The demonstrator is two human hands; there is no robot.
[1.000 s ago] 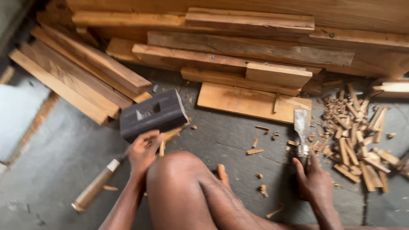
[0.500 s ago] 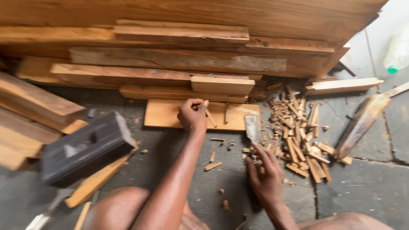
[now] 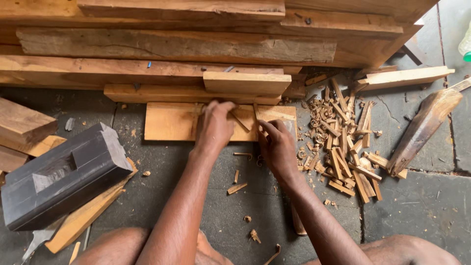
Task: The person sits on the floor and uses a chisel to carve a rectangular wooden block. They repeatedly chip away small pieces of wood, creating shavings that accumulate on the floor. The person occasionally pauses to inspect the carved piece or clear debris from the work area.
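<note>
A flat pale wooden board (image 3: pixel 169 122) lies on the grey floor against a stack of planks. My left hand (image 3: pixel 216 126) rests on the middle of this board with its fingers bent down over a slanted wood sliver (image 3: pixel 241 121). Just to the right, my right hand (image 3: pixel 277 147) reaches the board's front edge, and its fingertips pinch the lower end of a thin wood strip (image 3: pixel 256 112). A brown tool handle (image 3: pixel 297 223) lies on the floor under my right forearm, mostly hidden.
A black hollowed block (image 3: pixel 64 181) sits at the left on a slanted plank (image 3: pixel 86 216). Rough planks (image 3: pixel 171 46) are stacked behind the board. A heap of wood chips (image 3: pixel 343 142) lies to the right, beside a dark wooden piece (image 3: pixel 422 130). My knees fill the bottom edge.
My left hand left the area by the black block and reached forward onto the board. My right hand moved up to the board, and the chisel it held no longer shows in it.
</note>
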